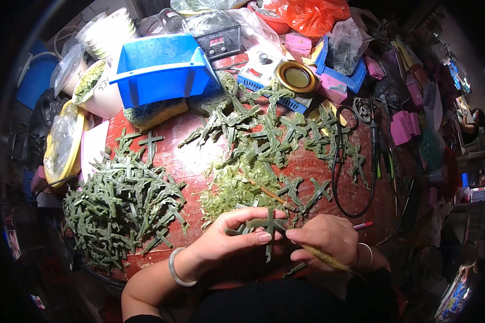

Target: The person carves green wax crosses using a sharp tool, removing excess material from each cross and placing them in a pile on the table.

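Note:
Between the thumb and fingers of my left hand (227,232) is a dark green wax cross (270,222), held upright near the table's front edge. More green pieces show behind its fingers. My right hand (327,234) is closed around a slim carving tool with a yellowish-brown handle (326,257). Its fingertips come close to the cross's right arm; the working tip is too small to make out. Pale green shavings (229,188) lie just beyond my hands, with a thin wooden-handled brush (269,195) across them. Loose green crosses (319,192) rest behind my right hand.
A big heap of green crosses (121,207) covers the table's left side. Behind stand a blue bin (161,81) on a sponge (156,116) and a small heater with a round brass pot (297,78). A black cable (335,177) loops at right, by a soldering-type pen (374,140).

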Tool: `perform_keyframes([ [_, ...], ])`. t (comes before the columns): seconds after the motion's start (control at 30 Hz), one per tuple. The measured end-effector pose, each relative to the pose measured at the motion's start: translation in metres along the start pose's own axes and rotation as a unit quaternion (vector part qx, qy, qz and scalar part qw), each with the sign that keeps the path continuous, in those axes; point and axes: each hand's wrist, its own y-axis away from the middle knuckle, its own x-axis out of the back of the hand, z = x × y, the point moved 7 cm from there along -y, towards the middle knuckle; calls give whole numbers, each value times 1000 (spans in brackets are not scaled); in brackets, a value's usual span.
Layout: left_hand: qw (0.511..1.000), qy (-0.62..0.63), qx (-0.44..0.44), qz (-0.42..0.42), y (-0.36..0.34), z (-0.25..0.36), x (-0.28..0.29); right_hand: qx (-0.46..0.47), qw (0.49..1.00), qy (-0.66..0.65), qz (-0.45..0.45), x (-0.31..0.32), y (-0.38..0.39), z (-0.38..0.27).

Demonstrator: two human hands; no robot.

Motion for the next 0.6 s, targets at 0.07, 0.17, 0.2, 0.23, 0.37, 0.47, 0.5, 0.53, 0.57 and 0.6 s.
perform_keyframes([
  [0.07,991,129,21,-12,2,-2,-2,-4,1000,10,14,0,1,1],
  [0.17,983,179,42,15,5,0,-2,-46,997,30,58,6,5,9],
  [0.2,984,174,39,18,5,-1,-1,-42,997,30,59,7,5,8],
  [0.23,984,175,39,16,4,-3,-1,-39,997,30,59,7,5,7],
  [0.37,987,160,19,8,4,-5,1,29,999,-9,27,1,1,-1],
  [0.47,987,159,12,-7,6,-2,-1,-63,993,76,62,5,5,18],
  [0.5,987,161,12,-4,7,-2,-1,-62,993,76,63,5,5,17],
  [0.53,987,160,11,-4,6,-3,-1,-112,991,43,50,2,6,23],
  [0.57,995,95,-8,-2,4,-3,-1,-162,986,10,38,0,7,28],
  [0.6,999,29,-27,1,3,-3,0,-130,991,30,-3,-2,4,25],
])
